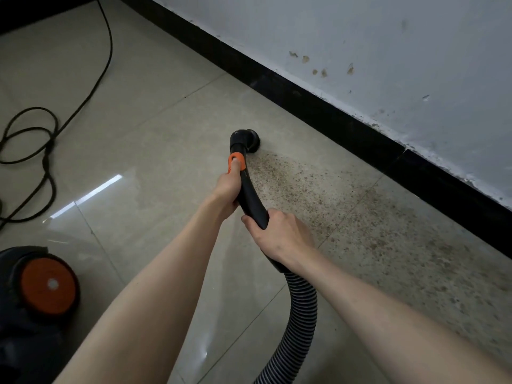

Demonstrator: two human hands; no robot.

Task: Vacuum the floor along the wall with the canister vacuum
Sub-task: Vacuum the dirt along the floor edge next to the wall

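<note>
Both hands grip the curved black plastic handle tube (250,195) of the vacuum: the left hand (228,189) wraps it near the orange collar (236,161), the thumb lying on the orange part, and the right hand (279,234) curls round the lower end, where the ribbed, corrugated hose (302,314) begins. At the tube's far tip a small round brush nozzle (250,138) rests on the glossy beige floor tiles (155,128), near the black baseboard (318,106). A gritty band of brown specks (360,217) spreads along the baseboard below the scuffed white wall (388,37). The dark canister (27,314) with its orange disc sits at lower left, a looped black cord (41,139) beyond it.
</note>
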